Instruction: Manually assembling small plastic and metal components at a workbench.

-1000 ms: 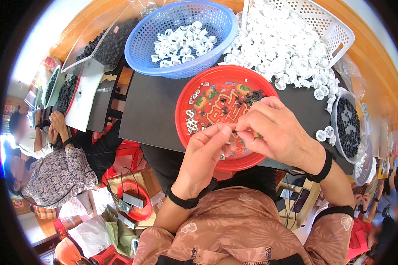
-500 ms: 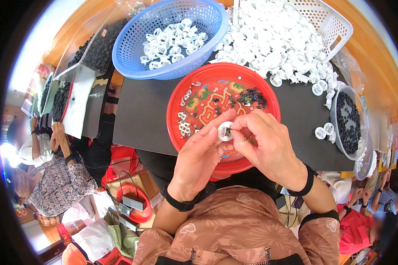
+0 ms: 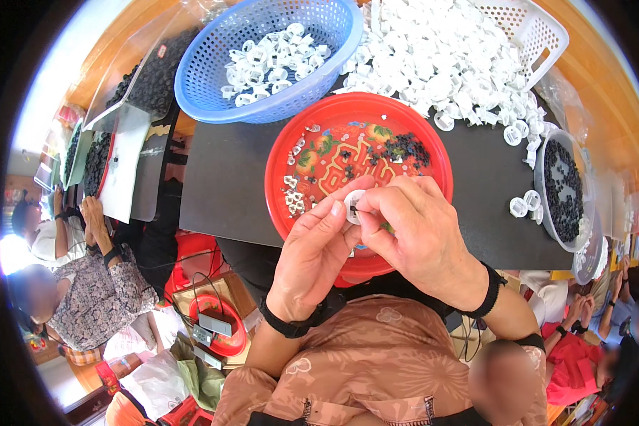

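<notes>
A small round white plastic part point(image 3: 353, 205) is pinched between the thumb and fingers of my left hand point(image 3: 311, 250), above the red tray point(image 3: 273, 186). A dark spot shows in the middle of the part. My right hand point(image 3: 417, 226) has its thumb and forefinger pressed together at the part's right edge; what they grip is hidden by the fingertips. Beneath my hands, the tray holds a heap of tiny black pieces point(image 3: 407, 149) at its far right and several small shiny clear-white pieces point(image 3: 294, 197) along its left side.
Behind the tray stand a blue basket point(image 3: 192, 92) of white parts and a large white pile point(image 3: 440, 57) beside a white crate point(image 3: 547, 35). On the right, a clear tub point(image 3: 543, 160) of black pieces has loose white parts point(image 3: 520, 206) by it. Other people sit left and right.
Both hands have shifted slightly left with the white part. The part has turned, and my right fingertips lie closer against it. The dark piece that stuck out toward them now shows less.
</notes>
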`<control>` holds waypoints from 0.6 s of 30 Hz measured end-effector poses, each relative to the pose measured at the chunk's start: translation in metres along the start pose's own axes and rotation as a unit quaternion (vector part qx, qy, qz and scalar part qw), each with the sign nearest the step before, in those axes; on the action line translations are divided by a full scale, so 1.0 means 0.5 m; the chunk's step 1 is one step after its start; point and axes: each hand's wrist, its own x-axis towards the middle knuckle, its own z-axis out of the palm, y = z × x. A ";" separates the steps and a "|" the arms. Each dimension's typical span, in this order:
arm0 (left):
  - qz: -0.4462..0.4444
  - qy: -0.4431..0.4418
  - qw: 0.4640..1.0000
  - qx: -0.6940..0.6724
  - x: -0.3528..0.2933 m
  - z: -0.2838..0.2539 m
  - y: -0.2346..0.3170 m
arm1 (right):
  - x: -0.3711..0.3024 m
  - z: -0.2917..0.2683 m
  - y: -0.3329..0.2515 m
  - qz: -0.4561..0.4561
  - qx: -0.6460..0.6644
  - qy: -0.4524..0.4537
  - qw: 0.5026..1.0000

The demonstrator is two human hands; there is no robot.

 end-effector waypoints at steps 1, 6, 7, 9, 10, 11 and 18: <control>0.001 0.005 1.000 0.000 0.000 0.002 0.000 | 0.001 0.000 0.000 -0.013 0.000 0.007 1.000; 0.009 0.009 1.000 0.017 0.001 -0.006 -0.012 | -0.004 -0.004 0.004 -0.016 0.036 -0.001 0.999; 0.006 0.012 1.000 0.002 0.003 -0.005 -0.017 | -0.005 -0.005 0.004 -0.007 0.062 -0.002 0.998; 0.003 0.015 1.000 -0.012 0.004 -0.002 -0.021 | -0.006 -0.008 0.004 -0.011 0.051 0.000 0.999; 0.002 0.008 1.000 -0.017 0.005 0.000 -0.020 | -0.006 -0.009 0.004 -0.015 0.041 0.001 0.999; 0.001 0.001 1.000 -0.021 0.006 0.001 -0.019 | -0.008 -0.011 0.004 -0.015 0.042 0.002 0.999; -0.004 0.004 1.000 -0.001 0.009 0.005 -0.021 | -0.014 -0.021 0.005 0.070 0.095 0.001 0.993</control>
